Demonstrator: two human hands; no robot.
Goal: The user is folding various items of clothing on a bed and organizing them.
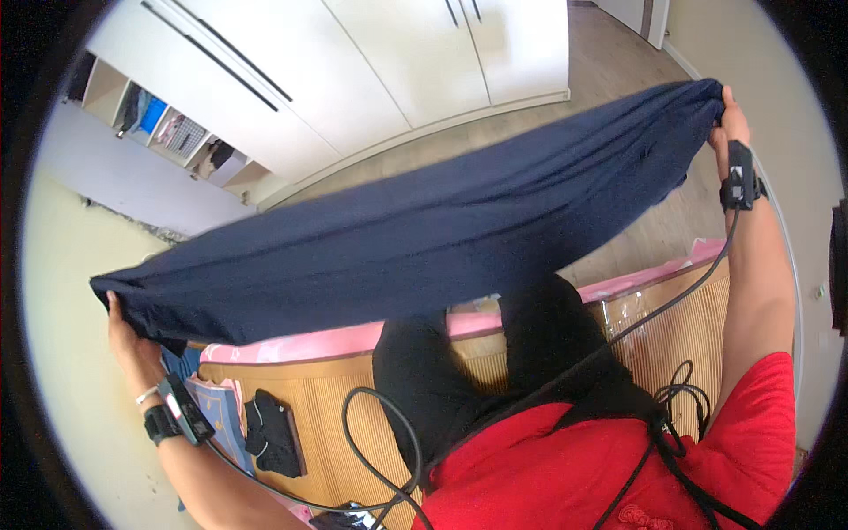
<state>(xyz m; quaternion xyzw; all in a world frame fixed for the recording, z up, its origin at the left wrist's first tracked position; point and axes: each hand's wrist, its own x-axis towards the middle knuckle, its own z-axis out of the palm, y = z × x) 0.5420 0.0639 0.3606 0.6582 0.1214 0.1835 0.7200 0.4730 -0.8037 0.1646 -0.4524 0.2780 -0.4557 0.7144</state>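
A long dark navy cloth garment is stretched out in the air in front of me, above my knees, with long creases along its right half. My left hand grips its left end near the wall. The opposite end is held in my right hand, raised higher at the upper right. Each wrist wears a black strapped device with a cable. The cloth hides part of the floor and of the bed edge.
I sit on a bed with a bamboo mat and pink edging. At its left lie a folded black garment and a blue patterned cloth. Loose cables cross the mat. White wardrobes and open cubbies with clothes stand ahead; walls flank both sides.
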